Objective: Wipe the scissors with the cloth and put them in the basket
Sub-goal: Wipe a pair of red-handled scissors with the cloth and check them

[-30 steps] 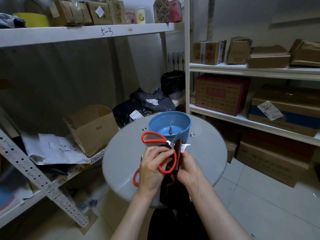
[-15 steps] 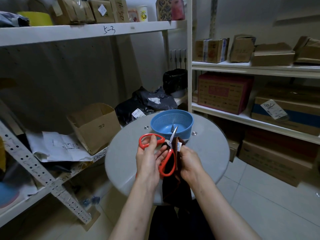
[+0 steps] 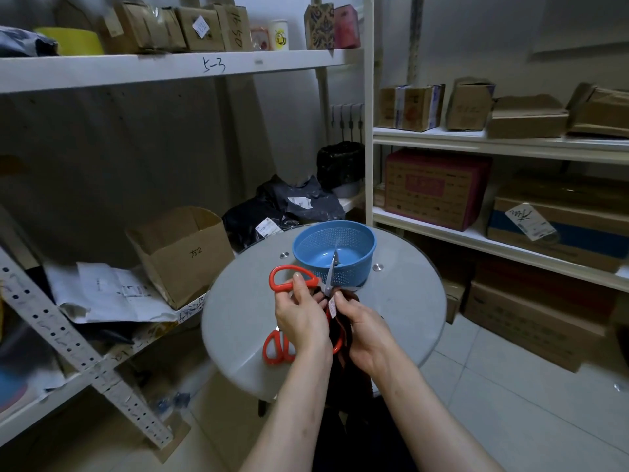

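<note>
Pointing away from the person toward the far side, the 1 visible blade of the scissors [image 3: 310,276] is seen to overlap the near rim of the blue basket [image 3: 360,260], so the long axis of that blade runs near to far, almost straight at the place where the tool is to be dropped. The scissors are held spread open above the round table [image 3: 245,301], just short of the basket. The left hand [image 3: 301,320] is curled round the handle end, with the thumb laid across the upper red loop, which juts out to the left. The right hand [image 3: 367,332] is closed on the dark cloth [image 3: 341,321], bunched just right of the pivot and hanging down past the near table edge. The wiping is judged to be under way, and the left hand is judged the better placed for the transfer, a short reach forward. The 2nd blade is hidden by cloth and fingers, and the lower loop shows only as a red sliver between the hands. Whether the blade tip is over or inside the basket cannot be told. A 2nd pair of scissors [image 3: 276,347] lies on the table, half covered by the left wrist. A small label [image 3: 333,306] on the cloth cannot be read.
</note>
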